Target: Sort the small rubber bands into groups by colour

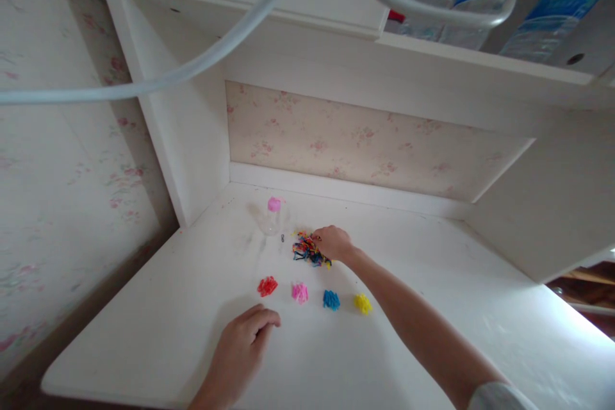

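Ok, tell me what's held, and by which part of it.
The right hand is at the mixed pile; whether it holds anything can't be told. The left hand shows nothing held.

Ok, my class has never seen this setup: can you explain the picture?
There is no machine: a person works barehanded, filmed by a camera worn on the head, looking forward and down. The white table holds a mixed pile of what look like small bands, and a clear bottle. Nearer the person, a row runs red pile, pink pile, blue pile, yellow pile. The right hand is at the mixed pile's edge; whether it grips anything is unclear. The left hand is near the red pile, nothing visible in it.
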Action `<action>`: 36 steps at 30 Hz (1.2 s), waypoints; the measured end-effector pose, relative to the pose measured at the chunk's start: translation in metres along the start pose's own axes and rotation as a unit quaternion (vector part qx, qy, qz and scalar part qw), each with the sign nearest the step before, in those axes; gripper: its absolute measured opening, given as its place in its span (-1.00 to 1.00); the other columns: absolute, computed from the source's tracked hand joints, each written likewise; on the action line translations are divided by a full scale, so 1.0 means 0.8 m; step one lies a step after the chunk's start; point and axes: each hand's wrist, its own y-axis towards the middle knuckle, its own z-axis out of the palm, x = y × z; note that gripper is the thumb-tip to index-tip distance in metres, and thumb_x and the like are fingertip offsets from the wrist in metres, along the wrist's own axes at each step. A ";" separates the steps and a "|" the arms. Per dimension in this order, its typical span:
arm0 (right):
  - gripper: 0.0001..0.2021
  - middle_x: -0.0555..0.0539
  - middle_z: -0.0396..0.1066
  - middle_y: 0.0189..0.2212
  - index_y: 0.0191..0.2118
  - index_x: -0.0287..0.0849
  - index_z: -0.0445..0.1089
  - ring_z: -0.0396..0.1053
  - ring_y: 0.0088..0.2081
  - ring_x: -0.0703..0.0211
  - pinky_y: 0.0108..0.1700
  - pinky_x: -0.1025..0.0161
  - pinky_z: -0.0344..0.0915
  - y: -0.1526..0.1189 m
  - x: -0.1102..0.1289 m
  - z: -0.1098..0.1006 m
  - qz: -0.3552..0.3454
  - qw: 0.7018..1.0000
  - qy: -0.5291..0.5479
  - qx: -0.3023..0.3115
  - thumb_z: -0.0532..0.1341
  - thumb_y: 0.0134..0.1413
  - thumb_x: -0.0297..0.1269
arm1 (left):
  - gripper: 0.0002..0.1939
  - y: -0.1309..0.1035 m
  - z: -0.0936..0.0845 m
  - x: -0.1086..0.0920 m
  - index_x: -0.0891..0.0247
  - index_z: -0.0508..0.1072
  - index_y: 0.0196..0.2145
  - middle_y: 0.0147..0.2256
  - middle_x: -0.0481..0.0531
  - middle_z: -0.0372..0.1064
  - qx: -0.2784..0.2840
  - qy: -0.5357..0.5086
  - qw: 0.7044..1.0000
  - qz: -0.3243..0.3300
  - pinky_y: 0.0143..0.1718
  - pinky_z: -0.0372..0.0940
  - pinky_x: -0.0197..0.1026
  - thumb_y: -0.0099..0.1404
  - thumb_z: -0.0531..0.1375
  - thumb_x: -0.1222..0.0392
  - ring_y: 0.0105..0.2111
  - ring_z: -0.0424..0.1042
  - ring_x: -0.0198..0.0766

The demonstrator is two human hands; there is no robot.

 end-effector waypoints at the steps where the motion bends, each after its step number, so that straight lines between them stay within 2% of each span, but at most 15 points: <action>1: -0.68 -0.14 0.48 -0.18 -0.17 -0.03 0.48 0.42 -0.15 0.04 -0.21 0.20 0.31 0.003 0.000 0.002 0.000 1.000 -0.004 0.005 0.00 0.13 -0.19 | -0.75 0.000 0.000 0.001 0.16 0.45 -0.38 -0.36 -0.10 0.42 0.000 0.003 1.000 0.001 -0.29 0.18 -0.35 0.28 -0.01 0.31 -0.36 0.39 -0.36; 7: -0.68 -0.19 0.48 -0.20 -0.17 -0.09 0.49 0.43 -0.16 0.00 -0.23 0.19 0.32 0.015 0.000 0.011 0.010 1.000 -0.014 0.020 0.03 0.10 -0.18 | -0.75 -0.001 0.000 0.001 0.15 0.45 -0.37 -0.38 -0.10 0.42 0.007 0.022 1.000 0.019 -0.30 0.19 -0.35 0.28 -0.01 0.31 -0.37 0.39 -0.36; 10: -0.70 -0.15 0.48 -0.19 -0.15 -0.06 0.48 0.42 -0.15 0.05 -0.22 0.25 0.30 0.015 0.000 0.012 0.003 1.000 -0.007 0.018 0.05 0.10 -0.19 | -0.75 0.000 -0.001 -0.001 0.15 0.45 -0.36 -0.36 -0.09 0.43 0.010 0.029 0.999 0.022 -0.27 0.20 -0.35 0.28 -0.01 0.32 -0.35 0.40 -0.35; 16: -0.63 -0.10 0.49 -0.18 -0.11 -0.02 0.45 0.42 -0.16 0.12 -0.23 0.31 0.28 0.010 -0.008 0.012 -0.008 1.000 0.011 0.006 -0.07 0.20 -0.18 | -0.74 0.000 -0.002 -0.001 0.14 0.45 -0.36 -0.37 -0.09 0.43 0.009 0.033 0.999 0.028 -0.25 0.21 -0.35 0.28 -0.02 0.33 -0.34 0.40 -0.35; 20: -0.66 -0.05 0.48 -0.16 -0.10 0.04 0.45 0.42 -0.16 0.14 -0.24 0.33 0.27 0.009 -0.010 0.013 -0.016 1.000 0.017 0.006 -0.04 0.18 -0.13 | -0.75 -0.001 -0.002 -0.001 0.14 0.45 -0.35 -0.36 -0.09 0.43 0.009 0.037 0.999 0.028 -0.27 0.21 -0.35 0.28 -0.01 0.33 -0.35 0.40 -0.35; 26: -0.62 -0.12 0.49 -0.18 -0.15 -0.04 0.48 0.42 -0.15 0.08 -0.19 0.25 0.29 0.014 0.000 0.014 -0.015 1.000 0.008 0.003 -0.05 0.18 -0.10 | -0.72 0.000 -0.002 -0.003 0.16 0.45 -0.36 -0.37 -0.05 0.43 0.010 0.047 0.998 0.038 -0.28 0.23 -0.33 0.28 -0.04 0.33 -0.36 0.40 -0.33; 36: -0.67 -0.14 0.49 -0.18 -0.15 -0.05 0.49 0.42 -0.14 0.09 -0.16 0.24 0.30 0.018 0.003 0.014 -0.001 1.000 0.011 0.006 0.02 0.15 -0.16 | -0.74 -0.001 -0.002 -0.005 0.15 0.46 -0.37 -0.39 -0.07 0.43 -0.001 0.054 0.998 0.045 -0.29 0.23 -0.34 0.26 -0.01 0.35 -0.39 0.40 -0.33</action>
